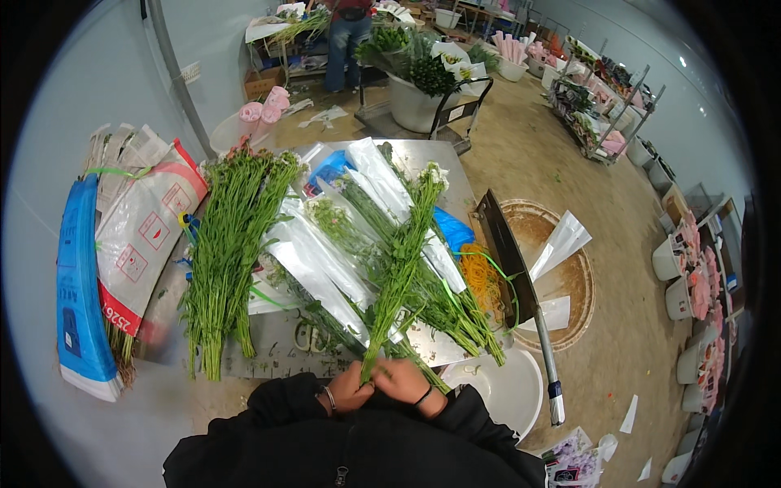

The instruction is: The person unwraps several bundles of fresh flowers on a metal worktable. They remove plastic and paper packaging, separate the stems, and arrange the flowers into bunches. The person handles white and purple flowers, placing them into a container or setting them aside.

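White-topped flower stems, gathered in a slim green bunch, slant across the front right of a metal worktable, their cut ends low by the person's body and their blooms pointing away. The left hand is closed around the lower ends, its wrist bent inward beside the black cuff. The right hand is just beside it at the same stem ends, its fingers blurred, so whether it is grasping them cannot be told. Beneath and beside the bunch lie flower bundles in white sleeves, set at an opposing slant. Further left, a thick sheaf of green stems with reddish tops rests on the tabletop, and beyond it a bundle wrapped in a white-and-red sack leans beside a blue one. Orange twine lies in a tangle near the right edge, close to a piece of blue plastic. On the floor to the right, a white basin sits near a round brown tub.
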### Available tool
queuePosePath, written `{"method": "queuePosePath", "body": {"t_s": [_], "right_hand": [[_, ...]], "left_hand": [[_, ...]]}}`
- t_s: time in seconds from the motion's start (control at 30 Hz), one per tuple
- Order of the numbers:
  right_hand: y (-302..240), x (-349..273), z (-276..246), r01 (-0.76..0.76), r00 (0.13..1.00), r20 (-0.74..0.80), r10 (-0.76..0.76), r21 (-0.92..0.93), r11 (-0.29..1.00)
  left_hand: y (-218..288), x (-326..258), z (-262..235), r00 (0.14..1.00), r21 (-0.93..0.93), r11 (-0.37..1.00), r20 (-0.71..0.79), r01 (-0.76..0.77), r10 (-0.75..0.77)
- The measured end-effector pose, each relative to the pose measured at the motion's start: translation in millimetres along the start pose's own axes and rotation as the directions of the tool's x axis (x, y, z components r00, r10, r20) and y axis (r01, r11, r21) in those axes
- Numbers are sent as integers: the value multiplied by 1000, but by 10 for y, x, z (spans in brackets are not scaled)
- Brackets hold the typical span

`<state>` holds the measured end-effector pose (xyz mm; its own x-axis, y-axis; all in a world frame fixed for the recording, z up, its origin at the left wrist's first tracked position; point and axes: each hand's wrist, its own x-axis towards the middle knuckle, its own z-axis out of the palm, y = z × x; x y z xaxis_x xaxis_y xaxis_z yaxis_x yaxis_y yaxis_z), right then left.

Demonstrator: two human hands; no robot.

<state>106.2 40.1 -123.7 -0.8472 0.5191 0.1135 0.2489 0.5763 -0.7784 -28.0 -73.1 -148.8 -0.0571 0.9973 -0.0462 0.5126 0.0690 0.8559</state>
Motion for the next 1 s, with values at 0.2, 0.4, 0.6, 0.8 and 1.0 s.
{"method": "queuePosePath", "body": {"t_s": [0.2,0.4,0.6,0.8,1.0], "right_hand": [[153,247,-172,-328,931,-197,307,-86,941],[257,378,-222,-260,965,-73,252,-148,954],[506,487,-263,-139,988,-67,141,20,990],[534,447,-196,-151,985,-76,154,44,988],[340,393,-207,-137,991,-13,136,-150,979]], "left_hand": [[34,1,5,976,-93,972,44,218,-214],[31,1,-9,977,-112,972,80,207,-199],[9,15,-6,984,-167,972,102,165,-149],[58,23,-19,985,-235,959,99,159,-139],[-9,40,29,990,-361,922,79,137,-117]]}}
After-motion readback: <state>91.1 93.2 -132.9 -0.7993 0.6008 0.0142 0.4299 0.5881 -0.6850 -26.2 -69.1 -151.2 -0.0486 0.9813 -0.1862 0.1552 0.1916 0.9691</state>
